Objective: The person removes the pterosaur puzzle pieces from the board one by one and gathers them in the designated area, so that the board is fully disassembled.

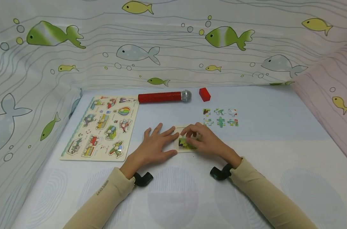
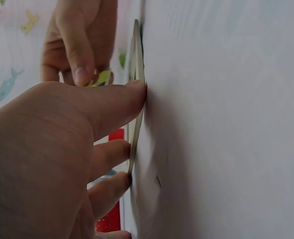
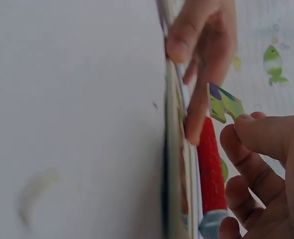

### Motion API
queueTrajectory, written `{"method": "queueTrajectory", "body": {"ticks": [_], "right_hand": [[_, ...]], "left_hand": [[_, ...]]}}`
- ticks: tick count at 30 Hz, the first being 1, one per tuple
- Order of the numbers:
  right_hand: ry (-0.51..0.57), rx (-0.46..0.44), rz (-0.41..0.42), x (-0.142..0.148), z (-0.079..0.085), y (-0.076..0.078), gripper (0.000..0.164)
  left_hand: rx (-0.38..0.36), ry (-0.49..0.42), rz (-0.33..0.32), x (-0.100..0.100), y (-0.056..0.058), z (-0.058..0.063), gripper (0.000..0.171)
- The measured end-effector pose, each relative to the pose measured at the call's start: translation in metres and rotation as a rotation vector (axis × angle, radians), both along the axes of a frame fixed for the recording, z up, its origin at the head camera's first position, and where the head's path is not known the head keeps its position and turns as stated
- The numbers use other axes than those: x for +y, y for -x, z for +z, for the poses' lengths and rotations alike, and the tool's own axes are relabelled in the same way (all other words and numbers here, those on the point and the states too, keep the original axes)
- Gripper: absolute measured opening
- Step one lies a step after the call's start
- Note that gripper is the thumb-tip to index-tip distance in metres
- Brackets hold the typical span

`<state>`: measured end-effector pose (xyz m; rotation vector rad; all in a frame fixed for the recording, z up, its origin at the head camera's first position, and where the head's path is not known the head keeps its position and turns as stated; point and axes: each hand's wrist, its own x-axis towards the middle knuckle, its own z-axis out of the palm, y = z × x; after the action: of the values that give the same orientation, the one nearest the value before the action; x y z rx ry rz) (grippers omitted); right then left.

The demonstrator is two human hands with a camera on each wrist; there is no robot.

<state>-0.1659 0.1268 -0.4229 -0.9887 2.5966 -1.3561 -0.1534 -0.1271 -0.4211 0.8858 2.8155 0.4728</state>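
The left hand (image 1: 153, 147) is resting with fingers spread wide, touching the left edge of a small puzzle board (image 1: 187, 150), while the right hand (image 1: 210, 140) is pinching a yellow-green puzzle piece (image 3: 220, 102) just above it. A vehicle board (image 1: 102, 157) is lying left, six loose pieces (image 1: 220, 121) are lying farther right, and a red microphone (image 1: 162, 97) and red block (image 1: 204, 94) are resting far across the desk (image 1: 173, 210).

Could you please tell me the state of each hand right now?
Left hand: open, touching the edge of the puzzle board.
Right hand: holding a puzzle piece in a pinch.
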Motion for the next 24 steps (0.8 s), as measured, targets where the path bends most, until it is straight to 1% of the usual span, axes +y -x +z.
{"method": "queueTrajectory", "body": {"ticks": [4, 9, 12, 17, 24], "right_hand": [[0.000, -0.012, -0.028, 0.016, 0.005, 0.009, 0.019], [-0.073, -0.024, -0.075, 0.040, 0.016, 0.018, 0.021], [-0.124, -0.026, -0.100, 0.052, 0.021, 0.022, 0.020], [-0.175, -0.072, -0.122, 0.069, 0.022, 0.026, 0.018], [-0.205, -0.120, -0.097, 0.080, 0.018, 0.029, 0.019]], "left_hand": [[-0.004, 0.012, 0.001, 0.000, 0.000, 0.000, 0.065], [-0.018, 0.013, 0.007, 0.000, 0.000, 0.001, 0.066], [-0.023, 0.007, 0.008, 0.000, -0.001, 0.000, 0.066], [-0.028, -0.005, 0.009, 0.000, -0.001, 0.000, 0.065], [-0.026, -0.007, 0.005, 0.000, -0.001, 0.000, 0.066]]}}
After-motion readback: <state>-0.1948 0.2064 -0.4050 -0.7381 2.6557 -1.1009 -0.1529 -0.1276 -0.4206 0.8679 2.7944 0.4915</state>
